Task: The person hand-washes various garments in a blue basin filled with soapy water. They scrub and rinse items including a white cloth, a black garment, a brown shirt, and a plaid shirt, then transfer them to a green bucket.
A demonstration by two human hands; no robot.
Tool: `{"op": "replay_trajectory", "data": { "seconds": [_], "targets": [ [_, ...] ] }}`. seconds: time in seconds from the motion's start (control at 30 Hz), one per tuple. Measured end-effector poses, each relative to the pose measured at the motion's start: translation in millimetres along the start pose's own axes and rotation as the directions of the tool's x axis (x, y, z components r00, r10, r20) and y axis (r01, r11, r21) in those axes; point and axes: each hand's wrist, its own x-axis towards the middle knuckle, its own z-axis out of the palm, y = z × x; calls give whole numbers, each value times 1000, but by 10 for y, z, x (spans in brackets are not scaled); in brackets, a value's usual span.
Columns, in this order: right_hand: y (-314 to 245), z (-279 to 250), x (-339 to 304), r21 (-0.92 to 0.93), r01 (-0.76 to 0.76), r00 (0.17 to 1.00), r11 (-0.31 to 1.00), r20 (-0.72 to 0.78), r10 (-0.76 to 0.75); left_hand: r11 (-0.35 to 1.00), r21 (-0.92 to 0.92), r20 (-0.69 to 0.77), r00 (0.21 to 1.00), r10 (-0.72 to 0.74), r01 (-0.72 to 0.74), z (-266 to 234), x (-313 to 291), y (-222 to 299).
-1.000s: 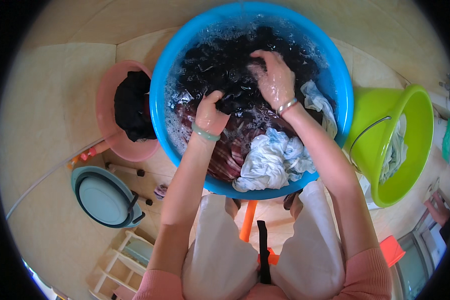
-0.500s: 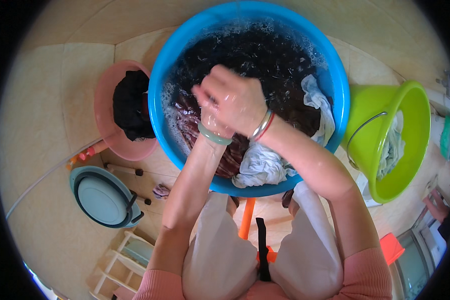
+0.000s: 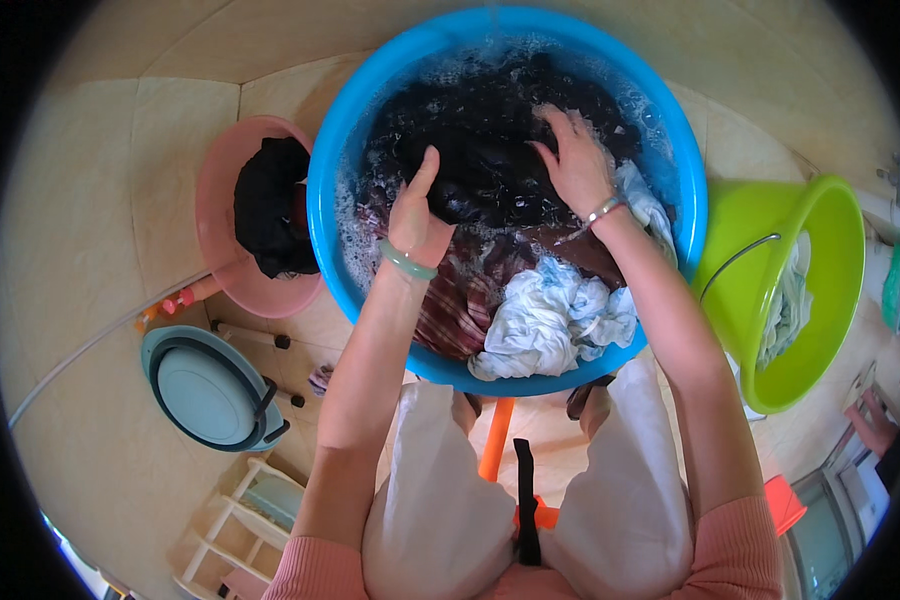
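Observation:
A blue round tub (image 3: 322, 235) holds foamy water and wet laundry. Over its left part, my left hand (image 3: 417, 218) has its thumb stretched up and apart; its other fingers are mostly hidden beside the dark cloth. My right hand (image 3: 578, 165) lies open, fingers spread, on the right side of the wet black clothes (image 3: 485, 175). Nearer to me in the tub are a dark red striped cloth (image 3: 455, 315) and a bunched white cloth with bluish patches (image 3: 542, 318). A green bangle (image 3: 408, 262) circles my left wrist, a silver one (image 3: 604, 210) my right.
Left of the tub stands a pink basin (image 3: 220, 235) with black clothing (image 3: 270, 210). A grey-blue basin (image 3: 205, 392) and a pale rack (image 3: 232, 520) are lower left. At right, a lime-green bucket (image 3: 830, 300) holds pale cloth (image 3: 788, 305). Another person's hand (image 3: 873, 425) shows far right.
My hands were together above the tub and have moved apart, left hand to the left, right hand to the right onto the black clothes. The view has shifted slightly.

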Motion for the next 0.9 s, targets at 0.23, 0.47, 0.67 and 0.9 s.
{"op": "replay_trajectory", "data": {
  "seconds": [0.23, 0.47, 0.67, 0.9],
  "targets": [
    [-581, -305, 121, 523, -245, 963, 817, 32, 268, 996, -86, 137, 991, 1, 10, 65, -102, -180],
    [-1332, -835, -196, 489, 197, 980, 850, -95, -173, 975, -213, 277, 961, 3, 58, 250, -380, -52],
    [-966, -596, -290, 927, -369, 867, -70, 370, 334, 965, -170, 95, 978, -184, 198, 619, -510, -29],
    [-976, -686, -162, 927, -374, 883, -4, 358, 303, 981, -84, 159, 974, -160, 175, 435, -491, -256]
  ]
}}
